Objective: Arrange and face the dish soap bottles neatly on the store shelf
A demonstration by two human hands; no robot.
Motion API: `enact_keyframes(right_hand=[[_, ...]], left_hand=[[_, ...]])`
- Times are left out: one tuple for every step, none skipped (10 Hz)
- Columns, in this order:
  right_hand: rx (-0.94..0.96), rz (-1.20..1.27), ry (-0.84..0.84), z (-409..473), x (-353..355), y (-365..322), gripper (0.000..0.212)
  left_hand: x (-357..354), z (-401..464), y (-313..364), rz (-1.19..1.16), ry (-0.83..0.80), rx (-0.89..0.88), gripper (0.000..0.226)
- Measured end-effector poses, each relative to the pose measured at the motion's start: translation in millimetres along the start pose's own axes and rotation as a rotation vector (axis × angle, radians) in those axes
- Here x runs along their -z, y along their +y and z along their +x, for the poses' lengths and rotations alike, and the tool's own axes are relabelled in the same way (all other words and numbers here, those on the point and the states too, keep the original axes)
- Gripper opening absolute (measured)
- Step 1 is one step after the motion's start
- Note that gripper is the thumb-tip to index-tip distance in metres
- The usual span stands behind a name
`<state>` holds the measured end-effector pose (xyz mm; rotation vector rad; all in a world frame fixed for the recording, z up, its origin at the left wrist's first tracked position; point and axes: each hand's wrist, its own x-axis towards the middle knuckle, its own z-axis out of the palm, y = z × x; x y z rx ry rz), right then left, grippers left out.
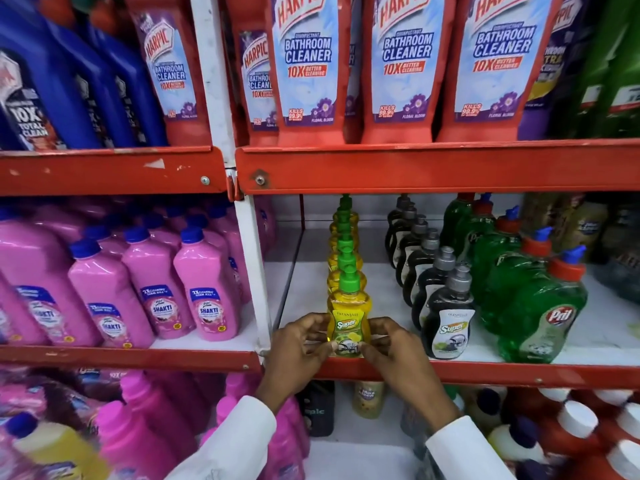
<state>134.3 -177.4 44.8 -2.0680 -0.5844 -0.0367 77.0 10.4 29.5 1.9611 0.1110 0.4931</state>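
Note:
A yellow dish soap bottle (pixel 348 315) with a green cap stands upright at the front edge of the middle shelf (pixel 450 370), label facing me. My left hand (pixel 299 348) grips its left side and my right hand (pixel 394 351) grips its right side, fingertips on the lower label. Behind it a single-file row of several matching yellow bottles (pixel 344 244) runs to the back. To the right stand a row of black dish soap bottles (pixel 445 313) with grey caps and green Pril bottles (pixel 536 306) with red and blue caps.
White shelf floor (pixel 304 258) shows bare left of the yellow row. Pink Shakti bottles (pixel 207 299) fill the left bay past the white upright (pixel 252 265). Red Harpic bottles (pixel 401 64) stand on the shelf above. Pink and red bottles crowd the lower shelf.

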Motion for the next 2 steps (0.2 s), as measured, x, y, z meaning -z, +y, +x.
enact_keyframes(right_hand=[[0.003, 0.013, 0.001, -0.9, 1.0, -4.2, 0.029], [0.0, 0.058, 0.025, -4.1, -1.1, -7.3, 0.03]], left_hand=[[1.4, 1.0, 0.7, -0.003, -0.011, -0.008, 0.042], [0.8, -2.1, 3.5, -0.005, 0.008, -0.022, 0.042]])
